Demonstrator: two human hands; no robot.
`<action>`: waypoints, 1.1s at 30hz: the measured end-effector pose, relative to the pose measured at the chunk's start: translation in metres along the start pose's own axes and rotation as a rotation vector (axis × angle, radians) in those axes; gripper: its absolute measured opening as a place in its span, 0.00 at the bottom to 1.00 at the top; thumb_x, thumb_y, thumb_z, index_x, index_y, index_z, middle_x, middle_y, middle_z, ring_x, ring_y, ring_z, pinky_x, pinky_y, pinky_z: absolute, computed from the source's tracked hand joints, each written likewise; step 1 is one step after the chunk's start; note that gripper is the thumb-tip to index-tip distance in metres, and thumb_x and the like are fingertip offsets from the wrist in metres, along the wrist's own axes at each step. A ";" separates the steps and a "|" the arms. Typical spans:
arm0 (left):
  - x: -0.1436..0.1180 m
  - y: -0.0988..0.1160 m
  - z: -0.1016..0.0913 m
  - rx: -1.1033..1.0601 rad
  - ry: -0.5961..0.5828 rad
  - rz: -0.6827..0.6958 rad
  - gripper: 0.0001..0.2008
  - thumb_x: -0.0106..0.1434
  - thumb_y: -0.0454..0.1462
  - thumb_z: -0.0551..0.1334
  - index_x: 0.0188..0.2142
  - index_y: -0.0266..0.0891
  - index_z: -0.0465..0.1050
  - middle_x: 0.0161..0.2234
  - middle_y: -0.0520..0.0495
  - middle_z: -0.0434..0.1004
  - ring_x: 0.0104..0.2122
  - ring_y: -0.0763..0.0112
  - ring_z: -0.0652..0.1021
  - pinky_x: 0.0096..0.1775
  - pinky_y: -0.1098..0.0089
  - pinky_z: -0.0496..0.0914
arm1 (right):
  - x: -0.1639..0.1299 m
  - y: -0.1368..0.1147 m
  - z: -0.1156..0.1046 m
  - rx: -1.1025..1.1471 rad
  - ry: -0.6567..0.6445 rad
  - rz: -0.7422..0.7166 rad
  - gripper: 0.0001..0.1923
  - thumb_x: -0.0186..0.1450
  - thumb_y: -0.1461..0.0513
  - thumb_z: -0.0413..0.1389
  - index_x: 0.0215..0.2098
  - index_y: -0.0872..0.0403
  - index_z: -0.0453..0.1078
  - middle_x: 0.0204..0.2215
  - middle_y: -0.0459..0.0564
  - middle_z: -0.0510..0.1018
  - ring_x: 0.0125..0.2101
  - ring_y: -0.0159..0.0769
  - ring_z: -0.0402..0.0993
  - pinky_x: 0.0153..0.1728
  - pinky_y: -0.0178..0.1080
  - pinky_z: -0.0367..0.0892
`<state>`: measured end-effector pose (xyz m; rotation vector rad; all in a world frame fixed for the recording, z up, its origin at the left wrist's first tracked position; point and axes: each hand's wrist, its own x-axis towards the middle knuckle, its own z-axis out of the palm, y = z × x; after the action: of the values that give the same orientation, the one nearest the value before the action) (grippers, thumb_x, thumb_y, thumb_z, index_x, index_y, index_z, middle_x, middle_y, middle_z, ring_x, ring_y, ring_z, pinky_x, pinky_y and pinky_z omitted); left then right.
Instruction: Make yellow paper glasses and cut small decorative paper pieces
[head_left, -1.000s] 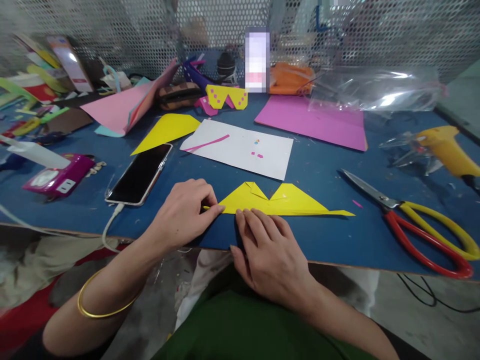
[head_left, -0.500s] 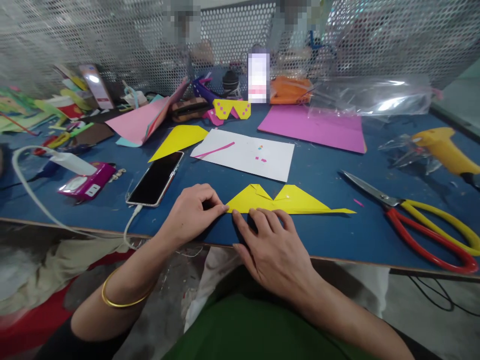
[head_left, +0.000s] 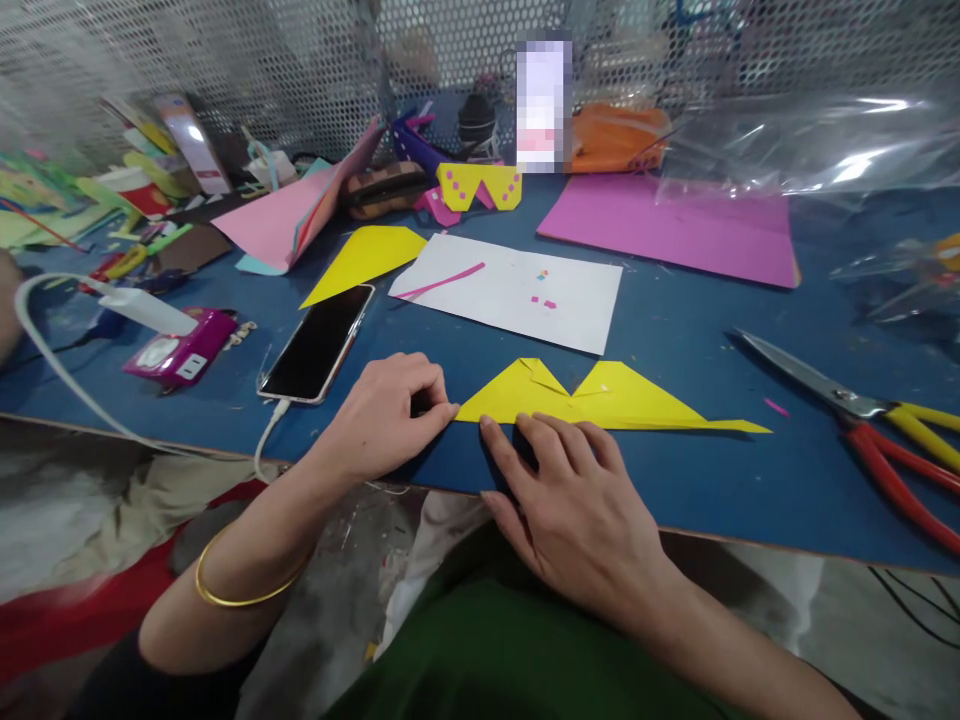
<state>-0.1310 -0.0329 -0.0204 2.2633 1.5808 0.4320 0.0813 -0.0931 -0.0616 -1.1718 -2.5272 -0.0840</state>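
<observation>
A yellow folded paper [head_left: 615, 400] with two peaks and a long point to the right lies flat on the blue table [head_left: 675, 335] near its front edge. My left hand [head_left: 386, 412] is curled, its thumb and forefinger pinched at the paper's left tip. My right hand [head_left: 574, 495] lies flat just below the paper, fingers spread, the fingertips resting on its lower left edge. A gold bangle sits on my left wrist.
A phone [head_left: 319, 342] on a cable lies left of my left hand. Behind the paper lie a white sheet [head_left: 517, 295] and a yellow triangle [head_left: 367, 255]. Scissors [head_left: 862, 410] lie at the right. A pink sheet [head_left: 675, 225] and a plastic bag [head_left: 810, 140] are further back.
My left fingertips have drawn back to the very tip of the yellow paper. The right hand has hardly moved. The view has shifted, and the yellow glue gun has left the picture.
</observation>
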 end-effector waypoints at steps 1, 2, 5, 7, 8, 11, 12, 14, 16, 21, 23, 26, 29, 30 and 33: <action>0.000 0.000 0.000 0.017 0.000 0.002 0.11 0.61 0.38 0.59 0.22 0.41 0.64 0.25 0.52 0.69 0.29 0.68 0.70 0.34 0.65 0.61 | 0.000 0.000 0.000 0.001 0.000 0.000 0.27 0.73 0.53 0.44 0.64 0.59 0.62 0.51 0.63 0.73 0.52 0.52 0.65 0.49 0.52 0.58; -0.001 0.000 0.001 0.029 0.005 0.000 0.11 0.61 0.38 0.59 0.23 0.41 0.64 0.25 0.52 0.69 0.29 0.67 0.70 0.34 0.65 0.61 | 0.000 0.000 0.000 0.001 0.001 0.000 0.27 0.73 0.53 0.44 0.64 0.60 0.62 0.51 0.63 0.73 0.52 0.52 0.65 0.49 0.52 0.58; -0.004 -0.002 0.003 0.038 0.050 -0.026 0.11 0.60 0.39 0.61 0.23 0.41 0.64 0.26 0.51 0.70 0.30 0.66 0.71 0.35 0.64 0.62 | 0.001 0.000 0.001 0.000 0.005 0.001 0.27 0.73 0.54 0.44 0.64 0.61 0.62 0.51 0.64 0.73 0.51 0.52 0.65 0.49 0.52 0.59; -0.008 -0.003 0.004 0.033 0.098 -0.050 0.11 0.61 0.40 0.62 0.23 0.41 0.65 0.27 0.51 0.72 0.32 0.66 0.72 0.37 0.63 0.64 | 0.002 0.000 0.001 -0.003 0.007 0.002 0.27 0.73 0.54 0.44 0.64 0.61 0.62 0.51 0.64 0.73 0.51 0.52 0.65 0.49 0.52 0.58; -0.011 -0.004 0.005 0.030 0.118 -0.065 0.11 0.61 0.40 0.62 0.24 0.41 0.66 0.28 0.51 0.73 0.33 0.65 0.72 0.38 0.63 0.65 | 0.003 0.000 0.001 -0.005 0.006 0.004 0.27 0.73 0.54 0.44 0.64 0.61 0.62 0.51 0.64 0.73 0.51 0.52 0.65 0.49 0.52 0.58; -0.022 -0.003 0.009 0.036 0.224 -0.111 0.07 0.65 0.38 0.59 0.30 0.42 0.70 0.33 0.49 0.76 0.37 0.65 0.75 0.42 0.62 0.68 | 0.003 -0.001 0.000 -0.011 0.003 0.007 0.27 0.73 0.54 0.44 0.64 0.60 0.63 0.51 0.63 0.73 0.51 0.52 0.65 0.49 0.52 0.58; -0.027 -0.001 0.011 0.052 0.285 -0.110 0.06 0.66 0.38 0.58 0.33 0.42 0.72 0.36 0.48 0.77 0.39 0.64 0.75 0.44 0.62 0.69 | 0.003 -0.001 0.000 -0.012 0.001 0.008 0.27 0.73 0.54 0.44 0.64 0.60 0.62 0.51 0.63 0.73 0.51 0.52 0.65 0.49 0.52 0.58; -0.036 0.004 0.016 0.122 0.416 -0.047 0.08 0.69 0.36 0.56 0.41 0.41 0.74 0.43 0.45 0.79 0.45 0.63 0.76 0.50 0.60 0.68 | 0.002 -0.002 -0.001 -0.016 0.000 0.008 0.27 0.73 0.54 0.44 0.64 0.60 0.62 0.50 0.63 0.73 0.50 0.52 0.65 0.49 0.52 0.57; -0.045 0.010 0.024 0.225 0.449 0.098 0.12 0.69 0.35 0.55 0.48 0.40 0.74 0.47 0.43 0.79 0.49 0.60 0.75 0.54 0.57 0.67 | 0.001 -0.003 0.000 -0.019 0.000 0.006 0.27 0.73 0.55 0.44 0.64 0.60 0.62 0.50 0.63 0.74 0.51 0.52 0.65 0.49 0.52 0.57; -0.059 0.018 0.044 0.373 0.327 0.272 0.18 0.69 0.37 0.56 0.56 0.34 0.69 0.53 0.38 0.77 0.53 0.55 0.75 0.55 0.55 0.68 | 0.002 -0.005 0.003 -0.014 0.016 0.014 0.27 0.73 0.55 0.44 0.64 0.60 0.62 0.50 0.62 0.73 0.51 0.52 0.64 0.50 0.52 0.57; -0.061 0.020 0.048 0.418 0.340 0.267 0.20 0.69 0.38 0.56 0.57 0.31 0.68 0.54 0.35 0.76 0.53 0.53 0.75 0.56 0.53 0.67 | 0.002 -0.004 0.003 -0.007 0.015 0.013 0.26 0.73 0.55 0.44 0.64 0.60 0.62 0.51 0.61 0.73 0.51 0.51 0.64 0.50 0.52 0.57; -0.060 0.022 0.049 0.451 0.364 0.267 0.20 0.68 0.38 0.56 0.56 0.28 0.69 0.53 0.33 0.77 0.52 0.52 0.76 0.58 0.50 0.65 | 0.002 -0.004 0.003 0.000 0.014 0.013 0.26 0.73 0.55 0.45 0.64 0.59 0.61 0.51 0.61 0.73 0.50 0.50 0.64 0.51 0.51 0.57; -0.060 0.023 0.049 0.441 0.365 0.269 0.19 0.68 0.38 0.55 0.54 0.29 0.70 0.52 0.33 0.77 0.51 0.53 0.76 0.59 0.51 0.65 | 0.002 -0.004 0.004 -0.012 0.021 0.007 0.26 0.72 0.56 0.45 0.64 0.59 0.61 0.51 0.60 0.73 0.51 0.50 0.64 0.51 0.51 0.56; -0.060 0.024 0.050 0.439 0.369 0.266 0.20 0.67 0.37 0.55 0.55 0.28 0.70 0.52 0.33 0.77 0.52 0.53 0.76 0.58 0.51 0.66 | 0.002 -0.004 0.005 -0.019 0.024 0.003 0.26 0.72 0.56 0.45 0.64 0.59 0.61 0.51 0.60 0.73 0.51 0.50 0.64 0.52 0.51 0.56; -0.062 0.024 0.056 0.431 0.390 0.296 0.21 0.67 0.35 0.53 0.57 0.27 0.67 0.55 0.32 0.74 0.55 0.52 0.73 0.58 0.53 0.67 | 0.001 -0.006 0.006 -0.041 0.039 -0.001 0.26 0.72 0.57 0.45 0.64 0.60 0.61 0.51 0.61 0.73 0.52 0.51 0.63 0.52 0.52 0.56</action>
<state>-0.1074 -0.1046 -0.0631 2.9055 1.6426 0.7021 0.0744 -0.0948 -0.0662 -1.1736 -2.5027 -0.1585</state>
